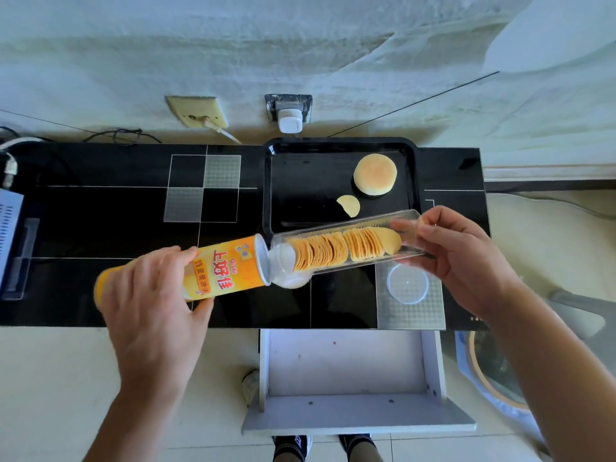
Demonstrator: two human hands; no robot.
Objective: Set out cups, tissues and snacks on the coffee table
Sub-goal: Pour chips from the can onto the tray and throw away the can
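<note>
Orange-yellow chip canister (213, 271), printed "上好佳" in red, gripped by left hand (150, 295) above black table (100, 201). Clear plastic sleeve (346, 245) of stacked crisps, half drawn out, clasped at far end by right hand (463, 255), over black tray (300, 181) edge.

Showing on the table (100, 201) are one black tray (408, 151), one round bun (375, 174), one loose chip (349, 205), one orange can (226, 268), one clear sleeve (336, 236) of chips, one lid (407, 283).
</note>
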